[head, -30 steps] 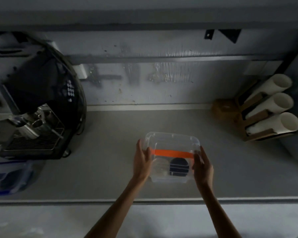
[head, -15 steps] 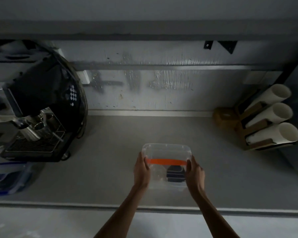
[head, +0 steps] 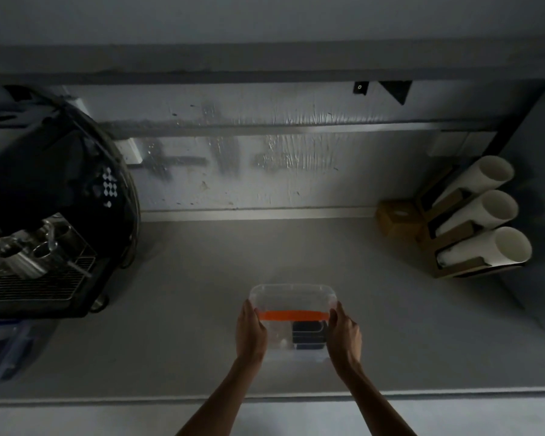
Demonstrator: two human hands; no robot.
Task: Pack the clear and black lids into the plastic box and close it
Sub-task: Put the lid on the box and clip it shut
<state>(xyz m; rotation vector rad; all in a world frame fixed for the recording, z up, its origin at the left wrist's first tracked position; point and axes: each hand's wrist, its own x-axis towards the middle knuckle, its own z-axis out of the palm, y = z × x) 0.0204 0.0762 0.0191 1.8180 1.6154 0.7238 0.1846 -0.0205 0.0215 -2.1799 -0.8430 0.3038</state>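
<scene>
The plastic box (head: 293, 319) is held from both sides near the front edge of the grey counter (head: 202, 309). The left hand (head: 250, 333) and the right hand (head: 343, 335) are closed around its side walls, probably to press the cover down evenly. Through the clear plastic the black lids (head: 309, 335) are seen inside at the right; the clear lids can hardly be told. An orange strip (head: 293, 315) crosses the box. Farther away stand the espresso machine (head: 44, 215) and stacked paper cups (head: 482, 215).
</scene>
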